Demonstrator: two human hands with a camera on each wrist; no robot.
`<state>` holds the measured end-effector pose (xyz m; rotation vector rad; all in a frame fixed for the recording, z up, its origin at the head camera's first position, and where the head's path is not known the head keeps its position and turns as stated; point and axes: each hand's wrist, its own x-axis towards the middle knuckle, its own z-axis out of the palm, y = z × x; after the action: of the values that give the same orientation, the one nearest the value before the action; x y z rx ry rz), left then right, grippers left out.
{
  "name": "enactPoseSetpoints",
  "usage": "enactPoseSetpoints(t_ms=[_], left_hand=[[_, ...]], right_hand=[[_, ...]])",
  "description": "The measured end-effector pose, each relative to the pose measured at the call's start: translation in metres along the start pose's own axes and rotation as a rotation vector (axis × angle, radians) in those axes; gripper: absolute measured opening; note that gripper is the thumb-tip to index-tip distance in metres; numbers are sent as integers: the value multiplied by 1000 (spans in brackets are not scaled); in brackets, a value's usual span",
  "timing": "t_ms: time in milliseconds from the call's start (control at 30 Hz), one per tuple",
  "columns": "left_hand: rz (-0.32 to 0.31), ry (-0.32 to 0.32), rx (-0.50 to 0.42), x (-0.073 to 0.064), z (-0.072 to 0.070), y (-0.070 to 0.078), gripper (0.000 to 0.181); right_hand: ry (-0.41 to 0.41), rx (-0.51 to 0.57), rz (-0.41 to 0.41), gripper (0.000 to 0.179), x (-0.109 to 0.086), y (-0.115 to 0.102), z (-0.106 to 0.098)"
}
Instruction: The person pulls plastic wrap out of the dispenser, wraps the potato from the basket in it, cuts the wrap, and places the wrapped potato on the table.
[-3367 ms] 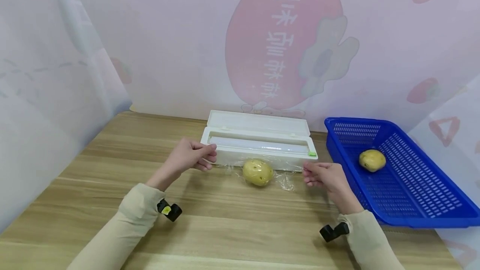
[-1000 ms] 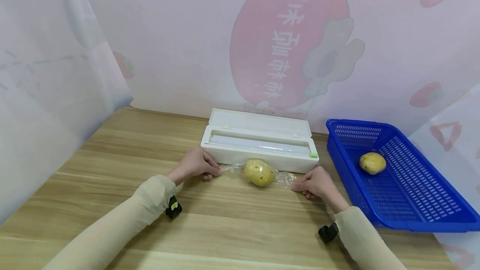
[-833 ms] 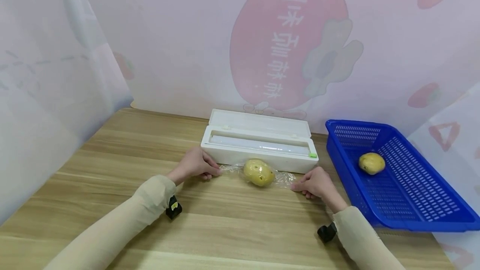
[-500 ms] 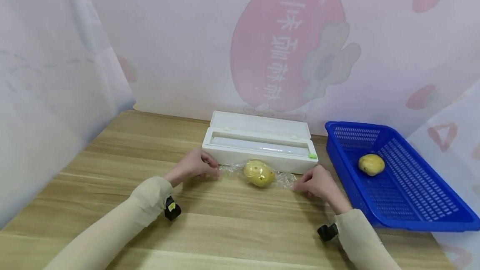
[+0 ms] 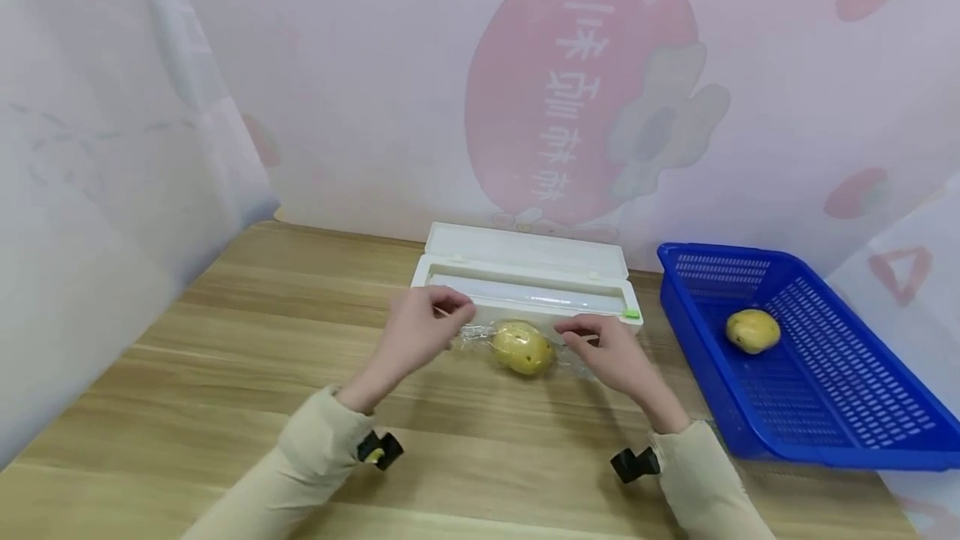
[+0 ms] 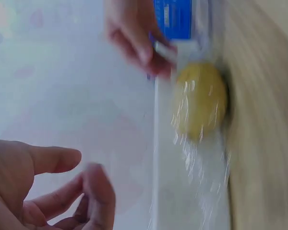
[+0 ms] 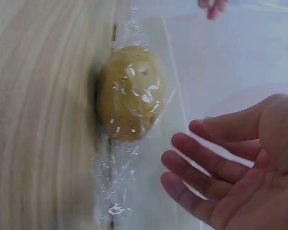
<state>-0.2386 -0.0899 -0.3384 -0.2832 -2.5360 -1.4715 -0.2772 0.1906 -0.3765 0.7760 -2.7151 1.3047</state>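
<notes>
A yellow potato [image 5: 523, 348] sits on the table against the front of a white cling film dispenser box [image 5: 525, 312], whose lid stands raised. Clear cling film [image 7: 120, 177] covers the potato and trails out crumpled on both sides. My left hand [image 5: 423, 327] hovers at the box's front left, thumb and index finger apart with nothing between them. Above the film on the potato's right is my right hand [image 5: 611, 352], its fingers relaxed and spread in the right wrist view, holding nothing. Inside the box lies the film roll [image 5: 525, 293].
At the right stands a blue perforated basket [image 5: 832, 461] with another potato [image 5: 753, 331] in it. A green slider [image 5: 632, 314] sits at the box's right front corner. Behind the wooden table [image 5: 480, 457] hangs a printed cloth [image 5: 360, 90].
Earlier both hands drew the film down over the potato and pressed its ends to the table. Now they have let go and risen, moving inward toward the box. The potato stays in place.
</notes>
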Motion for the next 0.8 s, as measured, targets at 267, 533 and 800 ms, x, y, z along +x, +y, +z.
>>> enactPoseSetpoints(t_ms=[267,533,800], left_hand=[[68,-91,45,-3,38,-6,40],[109,-210,18,0,47,-21,42],[107,-288,-26,-4,54,-24,49]], right_hand=[[-11,4,-51,26,11,12,21],[-38,9,-51,33,10,14,26],[-195,133,-70,60,6,16,28]])
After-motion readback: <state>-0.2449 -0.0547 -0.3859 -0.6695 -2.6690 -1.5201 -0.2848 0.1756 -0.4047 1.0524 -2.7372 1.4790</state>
